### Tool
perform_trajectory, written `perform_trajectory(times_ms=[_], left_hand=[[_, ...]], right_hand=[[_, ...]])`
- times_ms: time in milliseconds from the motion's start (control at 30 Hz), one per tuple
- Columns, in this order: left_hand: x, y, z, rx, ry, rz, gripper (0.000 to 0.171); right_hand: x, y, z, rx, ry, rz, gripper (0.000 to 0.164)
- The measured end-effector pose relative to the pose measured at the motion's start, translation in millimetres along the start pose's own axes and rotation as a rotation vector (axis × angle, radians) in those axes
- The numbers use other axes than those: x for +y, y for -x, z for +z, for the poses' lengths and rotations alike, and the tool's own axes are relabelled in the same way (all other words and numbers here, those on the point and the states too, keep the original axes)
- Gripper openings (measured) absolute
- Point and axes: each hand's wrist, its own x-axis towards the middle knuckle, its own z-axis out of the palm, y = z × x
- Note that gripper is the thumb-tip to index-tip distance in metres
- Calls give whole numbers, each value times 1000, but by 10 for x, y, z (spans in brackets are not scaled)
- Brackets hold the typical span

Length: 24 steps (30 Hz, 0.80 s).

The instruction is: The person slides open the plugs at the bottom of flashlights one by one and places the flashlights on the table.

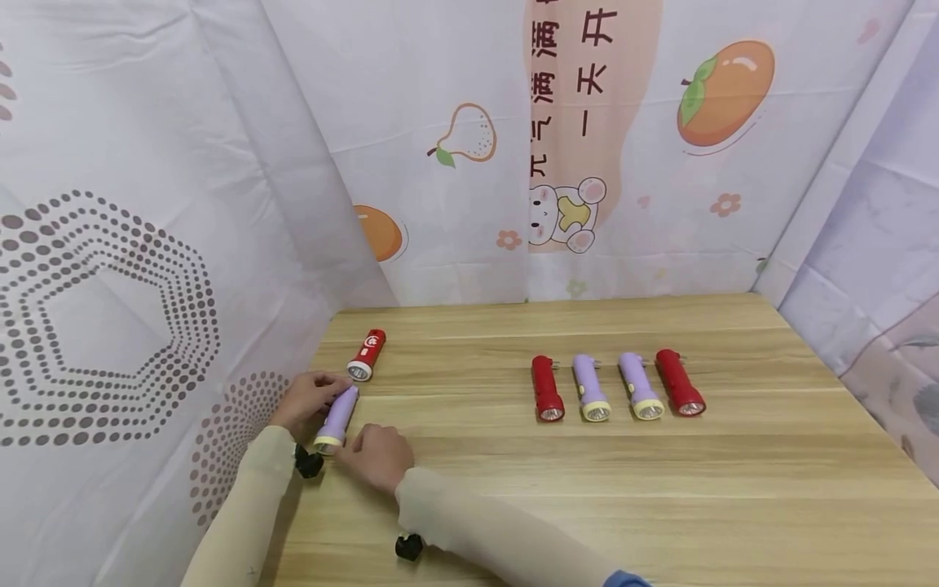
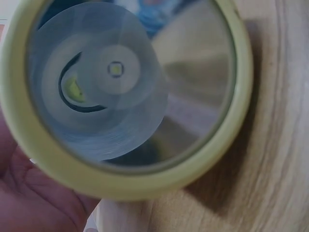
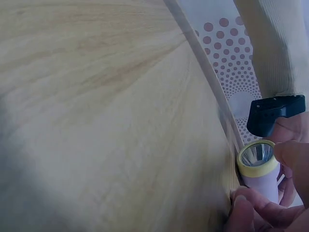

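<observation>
A lilac flashlight [image 1: 339,416] with a pale yellow head lies near the table's left edge, its lens end toward me. My left hand [image 1: 311,399] holds it from the left side, fingertips at the tail. From the right, my right hand [image 1: 380,458] pinches around the head end. The left wrist view is mostly filled by the yellow rim [image 2: 245,96] and reflector, with part of the left palm [image 2: 41,193] behind. Fingers of the right hand [image 3: 265,210] sit on two sides of the head in the right wrist view.
Just beyond lies a red flashlight [image 1: 368,352] with a white head. To the right, a row holds a red flashlight [image 1: 544,383], two lilac flashlights [image 1: 588,381] [image 1: 637,379] and another red flashlight [image 1: 676,377]. Printed curtains [image 1: 440,73] surround the wooden table [image 1: 469,489].
</observation>
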Motion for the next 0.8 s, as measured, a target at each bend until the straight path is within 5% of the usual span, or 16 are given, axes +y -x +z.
perform_trajectory(times_ms=[467, 800], left_hand=[[53, 15, 48, 10, 17, -25, 58], [55, 44, 37, 7, 4, -23, 52]], right_hand=[[-37, -52, 97, 47, 52, -6, 47], [-40, -105, 96, 18, -21, 34, 48]])
